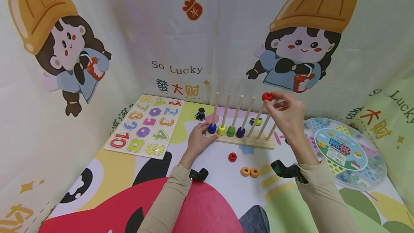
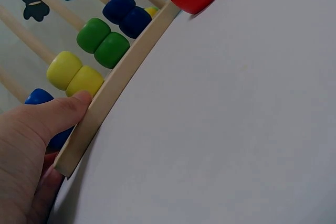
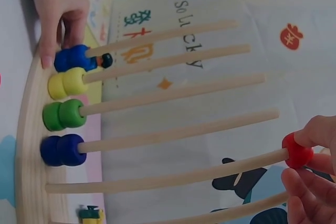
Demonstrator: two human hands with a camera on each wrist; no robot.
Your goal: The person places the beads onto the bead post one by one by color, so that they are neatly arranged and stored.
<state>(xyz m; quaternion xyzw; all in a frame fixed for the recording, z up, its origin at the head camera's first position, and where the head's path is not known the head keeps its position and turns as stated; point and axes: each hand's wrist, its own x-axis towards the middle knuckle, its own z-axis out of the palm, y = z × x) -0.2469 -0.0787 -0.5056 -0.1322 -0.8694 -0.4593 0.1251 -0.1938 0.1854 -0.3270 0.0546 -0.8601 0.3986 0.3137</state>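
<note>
- Nearest the person, two orange rings (image 1: 249, 172) lie side by side on the surface (image 1: 220, 175), between the two forearms and apart from both hands.
- A loose red ring (image 1: 232, 156) lies just beyond them, nearer the wooden base than the wrists; the left wrist view shows it close against the base's front edge.
- The left hand (image 1: 198, 140) rests on the surface at the left end of the wooden base (image 1: 245, 141), fingers fairly straight, thumb pressed on the front edge; it grips nothing. Judged from its position, it steadies the rack so the pegs do not shift.
- Beside that hand, four pegs each carry a stacked pair: blue rings (image 3: 71, 57), yellow rings (image 3: 67, 83), green rings (image 3: 63, 114) and dark blue rings (image 3: 62, 150), all seated at the foot of their pegs.
- The right hand (image 1: 288, 116) is raised above the right half of the rack, fingertips pinching a red ring (image 1: 266, 96). The ring sits at the tip of the fifth peg (image 3: 173, 174), hole apparently lined up with it, not yet slid down.
- Right of that hand lies a round marble game tray (image 1: 347, 152).
- Left of the left hand lies a number puzzle board (image 1: 147, 125).
- Beyond the rack stand a small toy figure (image 1: 201, 114) and a small toy vehicle (image 1: 255, 121), against the printed backdrop (image 1: 181, 46).
</note>
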